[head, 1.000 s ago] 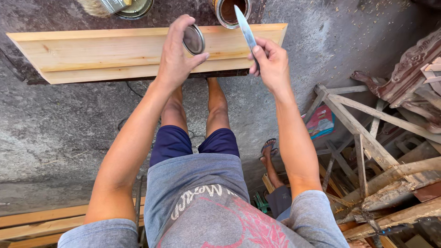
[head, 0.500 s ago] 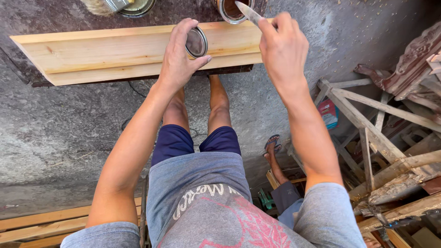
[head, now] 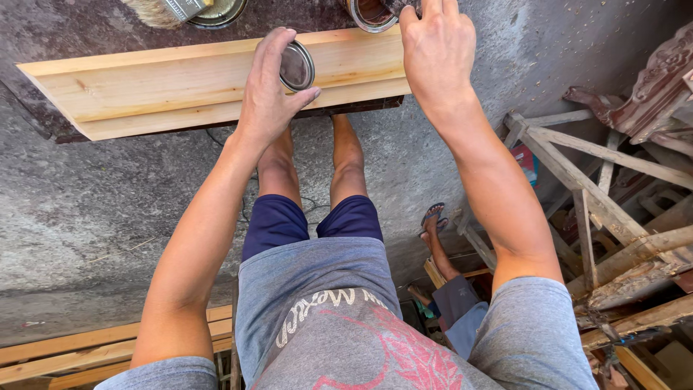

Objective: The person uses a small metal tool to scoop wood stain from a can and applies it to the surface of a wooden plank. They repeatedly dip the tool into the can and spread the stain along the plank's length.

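View from the head camera, looking down past the person's grey printed shirt (head: 346, 325) and dark blue shorts (head: 310, 220) to the concrete floor (head: 94, 217). A long pale moulded wooden board (head: 166, 83) lies across the top of the view on a dark worktop (head: 43, 123). The left hand (head: 271, 94) is over the board, its grip closed: the thumb and fingers pinch a round flat metal lid (head: 297, 66), held on edge and tilted just above the wood. The right hand (head: 437, 54) reaches beyond the board's far edge to an open round metal tin of brown liquid (head: 369, 13); its fingers are curled, and whether they grasp anything cannot be told, since the fingertips pass out of view. A bristle brush with a metal ferrule (head: 170, 10) rests on a second round tin (head: 220, 13) at upper left. Stacked weathered timber frames (head: 599, 202) stand at right; another person's sandalled foot (head: 433, 217) shows below
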